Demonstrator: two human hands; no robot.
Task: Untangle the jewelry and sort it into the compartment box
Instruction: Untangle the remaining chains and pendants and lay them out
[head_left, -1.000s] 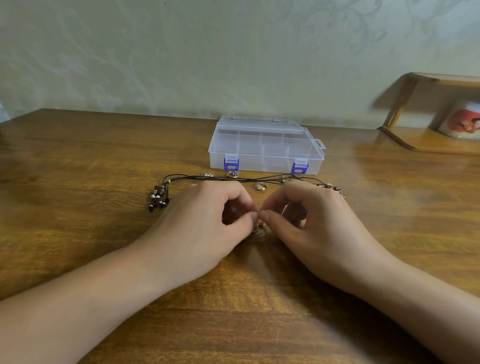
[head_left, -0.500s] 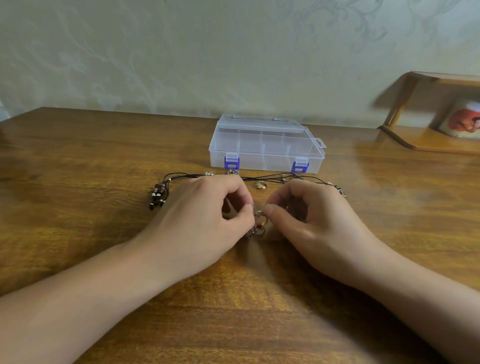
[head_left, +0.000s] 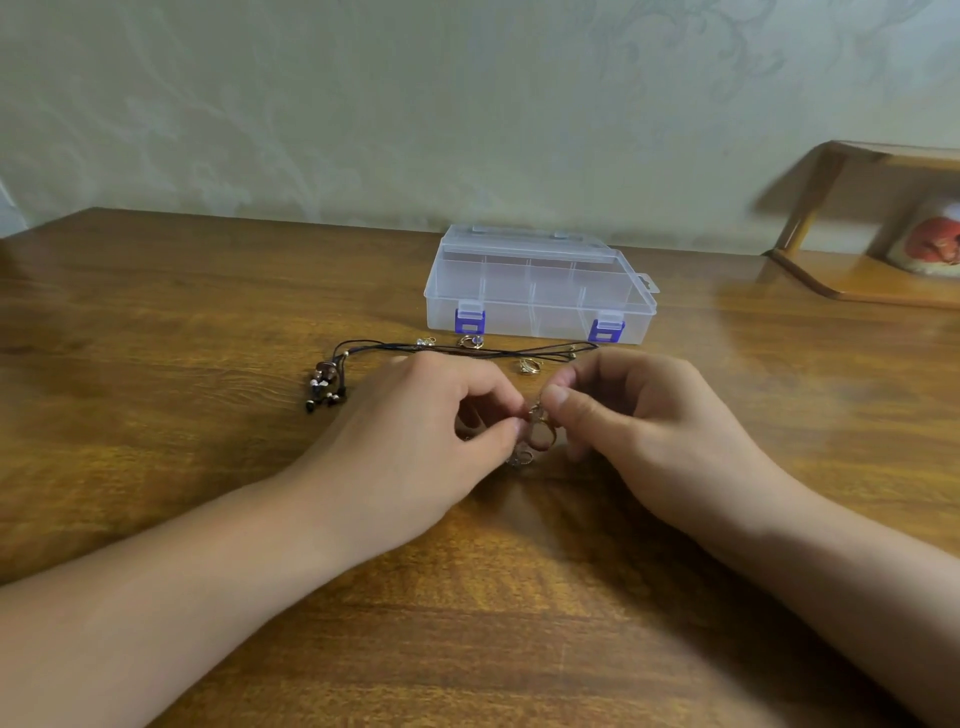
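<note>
Both hands pinch a small cluster of linked metal rings at frame centre, low over the desk.

Left hand (head_left: 415, 441) and right hand (head_left: 639, 415) meet fingertip to fingertip, fingers curled, each pinching the ring cluster (head_left: 537, 434): thin gold-toned hoops, shiny, partly blurred. Just above the hands, a black cord necklace (head_left: 467, 349) lies stretched across the glossy brown wood-grain desk (head_left: 156, 338), its dark bead tassel (head_left: 324, 387) bunched at centre left. Loose small metal pieces sit by the cord: a ring (head_left: 529, 366) between the knuckles, another ring (head_left: 470, 341) and a tiny charm (head_left: 426, 341) near the box. Compartment box (head_left: 540, 288), clear rectangular plastic with blue latches, lid closed, sits upper centre beyond the cord, apart from both hands.
</note>
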